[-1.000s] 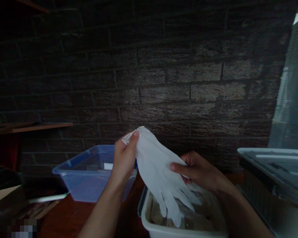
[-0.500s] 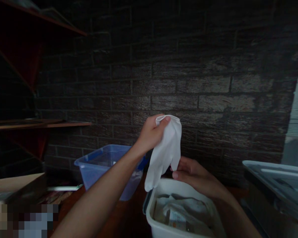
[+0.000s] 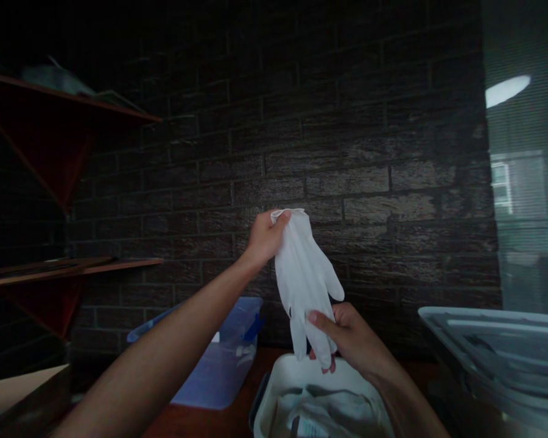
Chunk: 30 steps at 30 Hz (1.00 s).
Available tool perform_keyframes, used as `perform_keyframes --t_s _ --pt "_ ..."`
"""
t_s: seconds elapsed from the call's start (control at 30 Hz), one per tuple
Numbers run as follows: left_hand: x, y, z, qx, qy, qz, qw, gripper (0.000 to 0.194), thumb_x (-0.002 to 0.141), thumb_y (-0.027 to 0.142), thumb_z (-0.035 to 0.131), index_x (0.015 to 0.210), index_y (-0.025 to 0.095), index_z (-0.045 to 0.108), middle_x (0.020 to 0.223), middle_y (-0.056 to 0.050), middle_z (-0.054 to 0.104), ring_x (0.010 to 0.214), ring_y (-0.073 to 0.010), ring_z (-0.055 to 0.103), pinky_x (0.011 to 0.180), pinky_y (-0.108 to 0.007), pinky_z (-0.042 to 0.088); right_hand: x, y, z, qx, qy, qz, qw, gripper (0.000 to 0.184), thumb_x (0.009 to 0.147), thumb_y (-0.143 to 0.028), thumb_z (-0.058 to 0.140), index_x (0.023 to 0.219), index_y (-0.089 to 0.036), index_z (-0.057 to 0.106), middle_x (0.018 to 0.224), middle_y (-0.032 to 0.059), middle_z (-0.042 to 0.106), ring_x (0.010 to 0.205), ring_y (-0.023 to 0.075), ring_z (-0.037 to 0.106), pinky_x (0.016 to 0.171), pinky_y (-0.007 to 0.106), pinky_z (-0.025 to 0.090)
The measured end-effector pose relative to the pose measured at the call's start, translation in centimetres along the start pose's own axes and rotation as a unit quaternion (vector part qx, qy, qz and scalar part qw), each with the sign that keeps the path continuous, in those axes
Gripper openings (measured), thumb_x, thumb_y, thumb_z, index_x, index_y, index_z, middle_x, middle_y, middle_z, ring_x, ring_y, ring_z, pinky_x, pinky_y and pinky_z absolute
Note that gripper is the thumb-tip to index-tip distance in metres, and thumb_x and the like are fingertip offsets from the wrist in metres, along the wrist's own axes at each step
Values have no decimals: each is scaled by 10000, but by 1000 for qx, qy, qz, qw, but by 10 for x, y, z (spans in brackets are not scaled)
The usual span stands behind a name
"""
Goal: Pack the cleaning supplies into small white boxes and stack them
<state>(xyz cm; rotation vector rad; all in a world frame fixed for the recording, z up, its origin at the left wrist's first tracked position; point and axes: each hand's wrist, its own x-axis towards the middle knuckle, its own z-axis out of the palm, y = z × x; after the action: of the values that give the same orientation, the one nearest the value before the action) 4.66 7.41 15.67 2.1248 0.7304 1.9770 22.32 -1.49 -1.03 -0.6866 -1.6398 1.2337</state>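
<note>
A white glove (image 3: pixel 301 267) hangs with its cuff up and its fingers pointing down. My left hand (image 3: pixel 265 234) is closed on the cuff, thumb pressed on the near face. Lower down, my right hand (image 3: pixel 344 331) pinches the glove's fingers, the thumb in front and the other fingertips behind. Right below hangs the rim of a white plastic tub (image 3: pixel 285 365), which has white crumpled material (image 3: pixel 329 407) and a small printed label inside.
Behind my left forearm stands a blue translucent bin (image 3: pixel 210 377). A grey lidded container (image 3: pixel 497 340) is at the right, and a cardboard box (image 3: pixel 22 389) at the lower left. Wooden shelves (image 3: pixel 132 263) jut from the dark brick wall (image 3: pixel 265 152); a window (image 3: pixel 530 213) is at the right.
The glove has turned and spread out, so its separate fingers show. My right hand has come from beside the glove to a grip on its fingers. The view has tilted and shifted right.
</note>
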Motion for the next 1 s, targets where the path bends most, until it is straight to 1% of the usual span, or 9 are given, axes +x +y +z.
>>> perform_keyframes --t_s 0.07,0.13,0.2,0.27,0.43,0.53,0.67,0.9,1.0 --pt "3 4 6 8 -4 10 1000 309 897 391 628 704 156 685 617 3 580 566 -134 447 520 -233 283 0 -3 0 -10 2 -28 1000 532 900 -609 654 753 -108 752 636 50 715 496 129 592 488 237 428" --pt "2 11 14 12 -21 18 1000 324 903 402 623 699 158 682 616 3 574 572 -136 446 525 -236 281 2 -5 1 8 15 -64 998 410 851 -523 760 943 -124 777 814 53 771 694 167 674 636 252 495" --pt "-1 18 22 13 -44 23 999 338 905 421 628 699 159 683 631 0 578 589 -141 451 535 -237 288 5 -5 3 52 29 -93 994 466 780 -447 849 1128 -155 745 1011 64 786 907 214 705 798 289 523" --pt "-4 24 30 13 -63 31 997 343 912 429 626 710 158 685 653 -3 588 610 -145 462 551 -238 301 8 -4 5 97 43 -96 990 552 730 -410 892 1190 -163 715 1091 84 780 980 241 705 866 328 527" --pt "-5 34 41 34 -55 72 995 325 941 373 588 708 161 667 667 4 587 629 -142 469 589 -243 323 10 -1 12 142 78 -61 985 546 614 -352 956 1077 -149 750 972 65 792 829 222 709 762 315 539" --pt "-1 32 42 39 -38 69 996 340 934 368 596 660 169 624 631 14 551 606 -136 449 583 -245 315 7 -3 13 161 78 -37 983 478 615 -370 945 998 -141 774 866 52 784 744 195 688 691 285 522" --pt "7 19 34 42 12 44 998 346 919 370 617 636 171 605 605 19 516 579 -126 421 549 -244 274 2 -8 13 136 49 0 990 410 643 -455 904 833 -120 763 638 37 718 544 148 605 536 253 437" --pt "16 -2 10 54 37 18 998 316 904 385 618 685 159 650 627 9 543 589 -127 436 536 -234 277 1 3 18 50 -4 -15 999 325 738 -442 828 748 -130 739 596 45 717 456 107 560 465 215 373" --pt "17 -2 1 51 27 3 998 310 906 402 602 724 157 660 637 8 564 584 -129 446 533 -227 294 -5 9 13 -55 -73 58 994 304 751 -458 814 776 -160 755 610 38 723 444 115 571 405 201 328"
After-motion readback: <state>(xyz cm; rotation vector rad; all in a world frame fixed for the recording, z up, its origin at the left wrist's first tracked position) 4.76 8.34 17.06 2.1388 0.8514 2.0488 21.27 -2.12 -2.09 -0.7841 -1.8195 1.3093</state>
